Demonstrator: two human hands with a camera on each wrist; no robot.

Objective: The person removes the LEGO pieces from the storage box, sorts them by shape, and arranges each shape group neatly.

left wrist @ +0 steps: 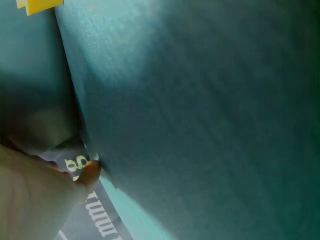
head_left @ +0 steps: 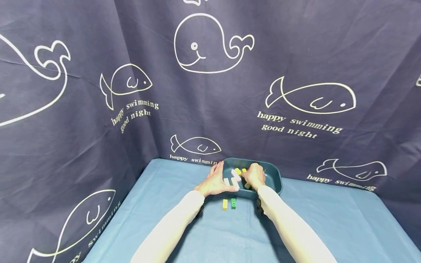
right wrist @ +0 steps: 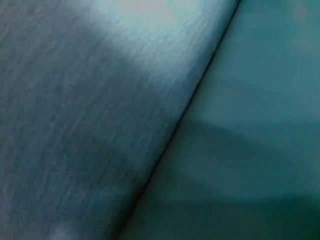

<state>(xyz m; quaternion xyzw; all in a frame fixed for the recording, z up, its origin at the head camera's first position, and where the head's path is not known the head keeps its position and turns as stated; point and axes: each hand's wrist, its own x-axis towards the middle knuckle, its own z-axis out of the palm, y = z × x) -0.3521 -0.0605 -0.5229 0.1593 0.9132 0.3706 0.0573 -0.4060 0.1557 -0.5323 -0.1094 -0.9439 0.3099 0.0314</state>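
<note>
In the head view a teal bin point(head_left: 275, 174) stands near the back of the table. White, pale pink and yellow toy building bricks lie in its left half, among them a white brick point(head_left: 235, 183) and a yellow brick point(head_left: 238, 171). My left hand point(head_left: 215, 182) rests at the bin's left end, fingers spread toward the back and thumb along the front rim. Reaching down inside the bin, my right hand point(head_left: 254, 176) is beside the bricks with bent fingers. Its fingertips are largely hidden, so any hold is unclear. The left wrist view shows part of the left hand point(left wrist: 37, 192) against the bin's edge.
On the blue tablecloth point(head_left: 230, 233), in front of the bin, are a yellow brick point(head_left: 225, 204) and a green brick point(head_left: 233, 203), side by side. A dark blue curtain point(head_left: 210, 109) with white whale and fish drawings rises close behind the bin.
</note>
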